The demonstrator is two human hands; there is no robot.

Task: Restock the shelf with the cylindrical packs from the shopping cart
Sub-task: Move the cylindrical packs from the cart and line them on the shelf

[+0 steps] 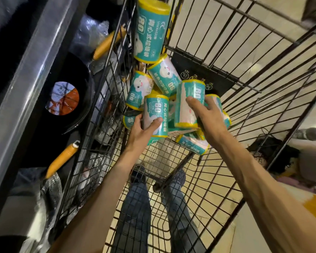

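Observation:
Several teal cylindrical packs with yellow ends lie heaped in the far end of a black wire shopping cart. Both my arms reach down into it. My left hand grips one upright pack, thumb on its left side and fingers on its front. My right hand grips another upright pack, thumb across its front. A larger pack leans against the cart's left wall above the heap. Other packs lie tilted beneath and behind the two I hold.
To the left of the cart runs a grey shelf edge. Below it sit black pans with orange handles in plastic wrap. My legs in jeans show through the cart floor. A dark bag lies on the floor at the right.

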